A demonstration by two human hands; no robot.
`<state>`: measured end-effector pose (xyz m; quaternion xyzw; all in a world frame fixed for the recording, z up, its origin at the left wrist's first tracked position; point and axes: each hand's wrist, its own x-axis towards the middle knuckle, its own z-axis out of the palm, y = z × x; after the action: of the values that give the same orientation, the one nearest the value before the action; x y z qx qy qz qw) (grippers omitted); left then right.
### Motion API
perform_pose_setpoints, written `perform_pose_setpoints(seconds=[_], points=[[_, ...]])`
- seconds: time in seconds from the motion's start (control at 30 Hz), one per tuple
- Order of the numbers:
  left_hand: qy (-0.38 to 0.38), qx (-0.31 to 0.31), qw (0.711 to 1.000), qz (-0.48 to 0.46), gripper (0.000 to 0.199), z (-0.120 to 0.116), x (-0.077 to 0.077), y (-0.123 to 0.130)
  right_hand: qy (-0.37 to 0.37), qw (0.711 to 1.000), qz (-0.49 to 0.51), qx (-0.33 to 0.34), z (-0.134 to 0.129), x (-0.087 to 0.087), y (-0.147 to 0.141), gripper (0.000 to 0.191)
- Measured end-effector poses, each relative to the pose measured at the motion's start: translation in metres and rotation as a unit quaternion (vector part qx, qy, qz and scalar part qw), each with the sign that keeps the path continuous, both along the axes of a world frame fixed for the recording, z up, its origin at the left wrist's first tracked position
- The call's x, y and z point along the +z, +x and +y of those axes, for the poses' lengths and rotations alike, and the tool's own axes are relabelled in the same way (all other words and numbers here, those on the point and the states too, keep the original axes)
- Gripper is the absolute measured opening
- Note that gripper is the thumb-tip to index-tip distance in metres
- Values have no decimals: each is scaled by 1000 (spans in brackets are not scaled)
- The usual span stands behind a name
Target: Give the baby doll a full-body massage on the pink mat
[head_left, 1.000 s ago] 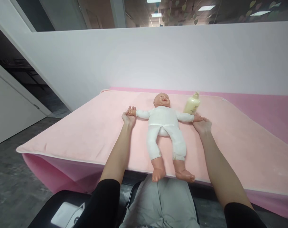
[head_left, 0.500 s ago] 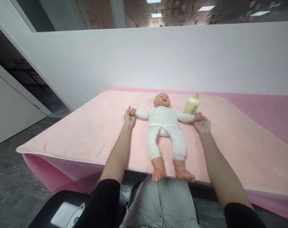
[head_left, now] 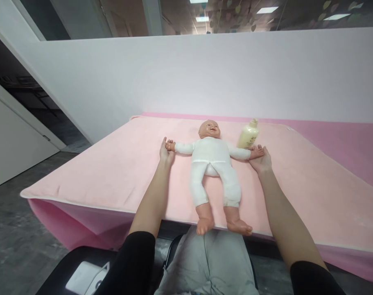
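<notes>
A baby doll (head_left: 211,153) in a white suit lies face up on the pink blanket (head_left: 112,164), arms spread and feet at the front edge. My left hand (head_left: 167,152) is closed around the doll's hand at the left. On the other side, my right hand (head_left: 261,161) lies palm up under the doll's other hand, its fingers curled round it. Just beyond that arm is a pale yellow bottle (head_left: 248,134), tilted to the right.
A white wall (head_left: 204,73) rises behind the table. At the lower left, a white device (head_left: 85,278) rests on a black chair (head_left: 59,274). My legs are under the table's front edge.
Both hands have shifted very slightly to the left, still at the doll's hands. The thumb of my left hand stands a little further out. The doll's body and the bottle are where they were.
</notes>
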<state>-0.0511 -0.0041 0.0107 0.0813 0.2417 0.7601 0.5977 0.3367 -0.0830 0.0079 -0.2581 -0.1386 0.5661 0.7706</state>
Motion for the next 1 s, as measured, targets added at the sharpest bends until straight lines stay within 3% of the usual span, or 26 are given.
perform_pose_setpoints(seconds=[0.13, 0.33, 0.47, 0.8, 1.0], points=[[-9, 1, 999, -31, 22, 0, -1, -2, -15, 999, 39, 10, -1, -2, 2, 37], [46, -16, 995, -81, 34, -4, -5, -8, 22, 998, 62, 3, -4, -5, 2, 24], [38, -18, 994, -101, 41, -5, -4, -9, 27, 997, 77, 4, -5, -4, 1, 17], [14, -21, 994, -106, 30, -3, 2, -5, -18, 996, 76, -32, 1, -1, 0, 17], [6, -36, 995, -94, 22, -2, 2, -4, -6, 999, 27, -31, 2, -5, 2, 17]])
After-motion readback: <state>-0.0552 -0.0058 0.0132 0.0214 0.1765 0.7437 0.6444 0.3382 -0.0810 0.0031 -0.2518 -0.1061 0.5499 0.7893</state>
